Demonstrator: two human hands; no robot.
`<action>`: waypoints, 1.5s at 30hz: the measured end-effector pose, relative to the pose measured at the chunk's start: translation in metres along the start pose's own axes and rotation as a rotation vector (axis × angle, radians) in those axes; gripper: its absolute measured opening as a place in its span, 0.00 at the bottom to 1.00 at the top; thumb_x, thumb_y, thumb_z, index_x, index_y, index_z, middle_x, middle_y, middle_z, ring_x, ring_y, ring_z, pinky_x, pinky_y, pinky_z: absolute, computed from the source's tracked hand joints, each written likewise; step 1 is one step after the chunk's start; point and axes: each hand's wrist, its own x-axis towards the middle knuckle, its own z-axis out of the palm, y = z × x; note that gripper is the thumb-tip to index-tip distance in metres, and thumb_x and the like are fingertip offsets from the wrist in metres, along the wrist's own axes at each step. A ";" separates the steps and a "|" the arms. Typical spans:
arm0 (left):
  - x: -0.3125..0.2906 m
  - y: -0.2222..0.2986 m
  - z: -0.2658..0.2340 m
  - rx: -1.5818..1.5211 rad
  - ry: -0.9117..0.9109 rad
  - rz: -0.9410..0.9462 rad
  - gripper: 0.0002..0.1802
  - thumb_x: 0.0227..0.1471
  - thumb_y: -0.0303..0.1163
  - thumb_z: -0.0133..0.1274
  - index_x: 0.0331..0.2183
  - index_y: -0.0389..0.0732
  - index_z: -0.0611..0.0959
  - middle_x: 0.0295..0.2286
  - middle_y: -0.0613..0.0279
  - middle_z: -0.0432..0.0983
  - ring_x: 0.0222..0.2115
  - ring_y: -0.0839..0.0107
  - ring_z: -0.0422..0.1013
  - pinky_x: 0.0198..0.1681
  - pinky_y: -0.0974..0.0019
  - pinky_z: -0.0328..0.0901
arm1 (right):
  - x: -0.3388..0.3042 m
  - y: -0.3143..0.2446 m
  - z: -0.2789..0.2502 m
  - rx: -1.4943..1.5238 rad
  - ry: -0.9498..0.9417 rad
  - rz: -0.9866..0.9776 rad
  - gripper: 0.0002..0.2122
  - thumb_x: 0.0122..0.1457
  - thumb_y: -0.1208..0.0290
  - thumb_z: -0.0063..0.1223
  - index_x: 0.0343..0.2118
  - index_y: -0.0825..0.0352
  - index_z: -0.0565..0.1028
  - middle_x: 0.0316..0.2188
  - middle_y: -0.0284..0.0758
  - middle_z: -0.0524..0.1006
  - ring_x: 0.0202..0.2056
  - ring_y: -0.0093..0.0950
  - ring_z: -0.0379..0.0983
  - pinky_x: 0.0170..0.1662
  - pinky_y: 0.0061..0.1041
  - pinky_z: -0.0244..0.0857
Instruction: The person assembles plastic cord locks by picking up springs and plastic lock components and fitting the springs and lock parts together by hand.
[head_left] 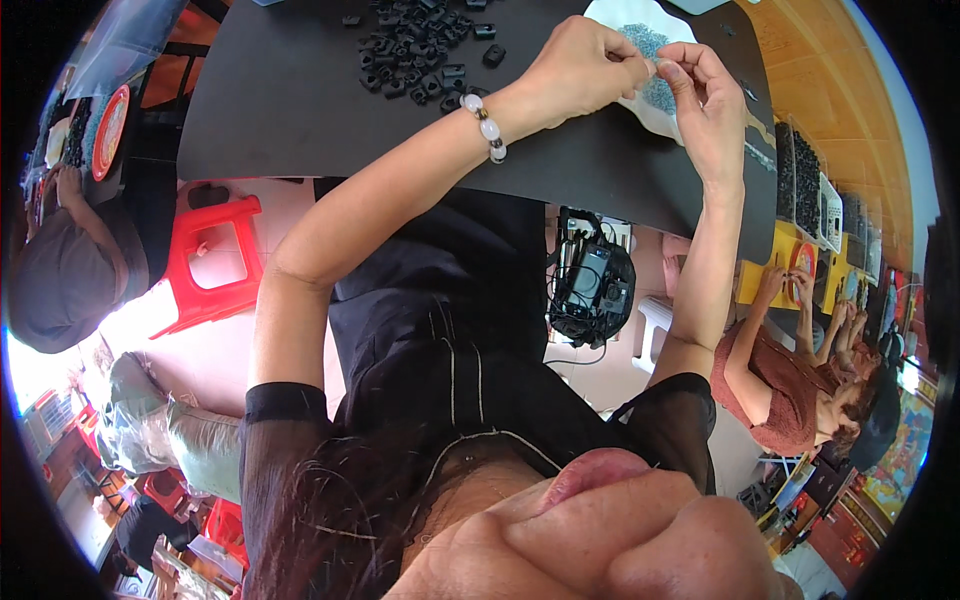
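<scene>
My left hand (pixel 585 75), with a beaded bracelet (pixel 486 128) at its wrist, is closed in a pinch over a white wavy-rimmed dish (pixel 612 14). Small blue-grey pieces (pixel 657 94) lie heaped in that dish. My right hand (pixel 708 112) pinches too, its thumb and index fingertips meeting those of the left. What sits between the fingertips is too small to make out. Left of my hands, a pile of small black plastic parts (pixel 410 50) is spread on the dark table (pixel 300 100).
A red stool (pixel 215 265) stands on the floor to the left. A black bag with devices and cables (pixel 592 285) is below the table edge. Other people work at yellow tables on the right, beside trays of black parts (pixel 800 180). Another person sits at far left near a red plate (pixel 110 132).
</scene>
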 end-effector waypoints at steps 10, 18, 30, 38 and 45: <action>-0.001 0.007 -0.006 -0.361 -0.136 -0.297 0.15 0.53 0.39 0.59 0.33 0.34 0.84 0.26 0.64 0.78 0.24 0.81 0.69 0.31 0.78 0.66 | 0.001 0.013 -0.012 0.407 0.003 0.090 0.08 0.60 0.73 0.54 0.41 0.66 0.77 0.32 0.32 0.80 0.34 0.18 0.74 0.39 0.18 0.66; -0.016 0.008 -0.007 -0.263 -0.068 -0.110 0.16 0.53 0.38 0.59 0.34 0.33 0.84 0.27 0.63 0.78 0.26 0.81 0.71 0.30 0.79 0.67 | -0.005 -0.013 -0.014 -0.055 0.040 0.121 0.08 0.60 0.67 0.56 0.37 0.65 0.81 0.29 0.30 0.81 0.31 0.16 0.72 0.38 0.17 0.65; -0.070 0.018 -0.038 -0.631 -0.079 -0.265 0.19 0.60 0.38 0.51 0.43 0.32 0.81 0.33 0.60 0.78 0.30 0.80 0.71 0.39 0.75 0.68 | -0.031 -0.045 0.026 0.303 0.083 0.004 0.07 0.60 0.72 0.57 0.34 0.72 0.77 0.30 0.30 0.78 0.33 0.16 0.72 0.40 0.15 0.65; -0.125 0.013 -0.055 -0.715 0.060 -0.223 0.19 0.62 0.37 0.48 0.46 0.33 0.80 0.34 0.59 0.79 0.30 0.79 0.74 0.37 0.75 0.70 | -0.054 -0.071 0.070 0.252 0.057 -0.187 0.04 0.56 0.77 0.59 0.30 0.71 0.76 0.27 0.32 0.77 0.28 0.19 0.70 0.34 0.16 0.62; -0.144 0.007 -0.063 -0.682 0.190 -0.176 0.18 0.60 0.38 0.51 0.43 0.34 0.81 0.31 0.60 0.79 0.28 0.78 0.75 0.32 0.75 0.71 | -0.055 -0.087 0.087 0.152 0.051 -0.313 0.04 0.53 0.77 0.62 0.28 0.69 0.77 0.26 0.33 0.77 0.28 0.23 0.70 0.33 0.19 0.63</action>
